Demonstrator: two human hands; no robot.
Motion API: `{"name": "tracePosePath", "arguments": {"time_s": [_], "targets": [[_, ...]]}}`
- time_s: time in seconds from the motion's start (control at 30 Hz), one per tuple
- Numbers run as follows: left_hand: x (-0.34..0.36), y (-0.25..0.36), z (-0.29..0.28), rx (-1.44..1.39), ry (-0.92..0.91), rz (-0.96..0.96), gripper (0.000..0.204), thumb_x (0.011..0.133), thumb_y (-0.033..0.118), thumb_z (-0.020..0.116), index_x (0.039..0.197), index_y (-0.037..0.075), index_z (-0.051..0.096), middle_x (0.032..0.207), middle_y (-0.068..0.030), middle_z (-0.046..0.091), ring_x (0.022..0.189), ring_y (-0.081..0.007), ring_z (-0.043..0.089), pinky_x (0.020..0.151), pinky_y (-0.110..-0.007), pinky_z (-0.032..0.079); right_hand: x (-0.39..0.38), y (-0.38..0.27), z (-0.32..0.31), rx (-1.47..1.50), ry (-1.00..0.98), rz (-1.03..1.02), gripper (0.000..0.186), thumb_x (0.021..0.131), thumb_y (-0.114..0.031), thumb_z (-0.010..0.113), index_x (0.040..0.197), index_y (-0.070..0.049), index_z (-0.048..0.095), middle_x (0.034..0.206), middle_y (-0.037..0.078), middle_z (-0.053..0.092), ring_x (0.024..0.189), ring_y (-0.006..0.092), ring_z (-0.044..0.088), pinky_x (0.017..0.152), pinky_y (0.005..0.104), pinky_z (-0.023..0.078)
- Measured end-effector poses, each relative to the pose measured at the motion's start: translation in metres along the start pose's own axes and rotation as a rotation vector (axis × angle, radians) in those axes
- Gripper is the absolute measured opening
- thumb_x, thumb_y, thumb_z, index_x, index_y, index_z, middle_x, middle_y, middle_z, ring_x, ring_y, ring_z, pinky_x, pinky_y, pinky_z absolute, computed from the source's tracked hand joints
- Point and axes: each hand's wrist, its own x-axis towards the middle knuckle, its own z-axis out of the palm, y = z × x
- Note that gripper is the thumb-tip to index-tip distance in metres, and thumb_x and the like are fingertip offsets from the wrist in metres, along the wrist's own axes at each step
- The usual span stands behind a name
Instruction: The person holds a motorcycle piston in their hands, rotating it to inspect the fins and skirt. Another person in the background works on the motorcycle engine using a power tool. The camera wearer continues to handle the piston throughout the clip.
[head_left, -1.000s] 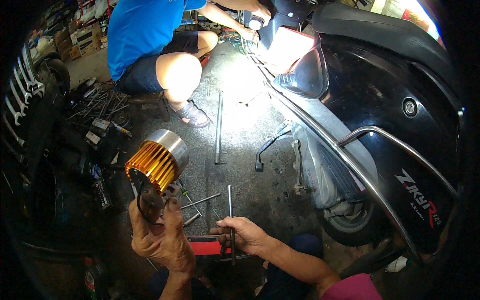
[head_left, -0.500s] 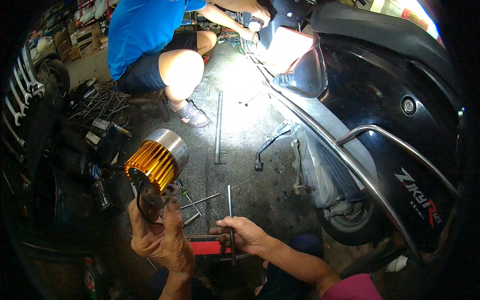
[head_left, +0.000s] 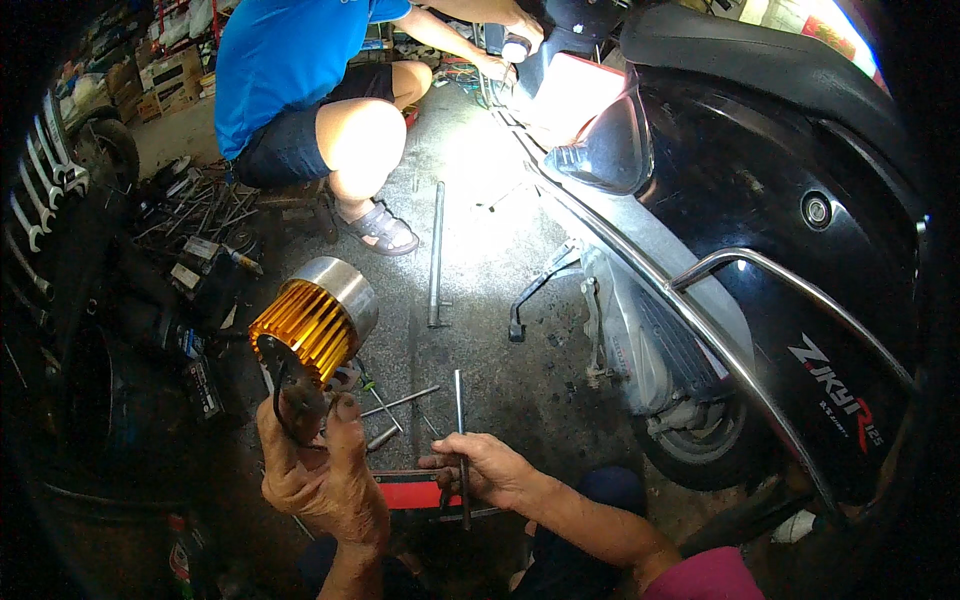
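Observation:
My left hand is raised at the lower left, its fingers closed round the dark bracket of a spotlight. Gold cooling fins ring the lamp's near end, and a wide silver rim caps the far end, whose face is turned away from me. To the right, my right hand grips a slim metal rod near its middle, held upright. Part of the rod passes behind my fingers. Below both hands lies a red panel with a dark edge.
A black scooter with chrome guard rails fills the right side. Ahead, a co-worker in a blue shirt crouches. A long metal bar and a T-shaped tool lie on the brightly lit floor. Wrenches hang at left.
My hands, the spotlight and the rod stay nearly still. Far off, the small round object in the co-worker's hand has shifted slightly to the right.

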Motion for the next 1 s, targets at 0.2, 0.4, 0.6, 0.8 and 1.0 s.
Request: {"name": "tracePosePath", "arguments": {"time_s": [0.2, 0.4, 0.6, 0.8, 1.0], "targets": [[0.0014, 0.0061, 0.0019, 0.018, -0.021, 0.007, 0.029, 0.086, 0.003, 0.062, 0.114, -0.006, 0.058, 0.106, -0.0123, 0.066, 0.094, -0.0156, 0.061, 0.087, -0.026, 0.044, -0.0009, -0.0008, -0.0001, 0.001, -0.003, 0.001, 0.018, 0.087, -0.018, 0.064, 0.094, -0.002, 0.057, 0.104, 0.018, 0.063, 0.074, 0.0168, 0.063, 0.067, 0.0299, 0.054], [0.0017, 0.0089, 0.0024, 0.026, -0.035, -0.018, 0.029, 0.087, 0.004, 0.062, 0.113, -0.006, 0.058, 0.105, -0.0121, 0.066, 0.094, -0.0155, 0.060, 0.087, -0.026, 0.043, 0.0010, 0.0005, -0.0012, 0.008, -0.002, 0.009, 0.018, 0.088, -0.018, 0.064, 0.094, -0.002, 0.057, 0.103, 0.017, 0.063, 0.072, 0.0150, 0.061, 0.067, 0.0291, 0.054], [0.0021, 0.0072, 0.0018, 0.094, -0.018, -0.019, 0.029, 0.087, 0.004, 0.062, 0.114, -0.005, 0.058, 0.105, -0.0116, 0.066, 0.093, -0.0145, 0.060, 0.085, -0.024, 0.043, 0.0033, 0.0018, -0.0033, -0.008, 0.001, 0.005, 0.019, 0.088, -0.018, 0.064, 0.095, -0.002, 0.057, 0.104, 0.017, 0.063, 0.072, 0.0145, 0.061, 0.067, 0.0287, 0.053], [0.0018, 0.0098, 0.0019, 0.098, -0.028, -0.030, 0.029, 0.087, 0.006, 0.062, 0.113, -0.005, 0.058, 0.105, -0.0116, 0.066, 0.094, -0.0146, 0.059, 0.086, -0.025, 0.043, -0.0027, -0.0024, 0.0048, -0.023, 0.031, 0.016, 0.019, 0.087, -0.018, 0.064, 0.095, -0.002, 0.057, 0.101, 0.016, 0.063, 0.071, 0.0146, 0.060, 0.067, 0.0289, 0.053], [0.0038, 0.0031, 0.0006, 0.080, -0.023, 0.018, 0.028, 0.083, 0.003, 0.066, 0.110, -0.002, 0.058, 0.101, -0.0083, 0.064, 0.092, -0.0135, 0.060, 0.083, -0.027, 0.045, -0.0003, -0.0005, 0.0004, -0.010, 0.005, 0.021, 0.019, 0.087, -0.017, 0.062, 0.096, -0.002, 0.057, 0.100, 0.015, 0.064, 0.070, 0.0150, 0.059, 0.065, 0.0303, 0.052]]}}
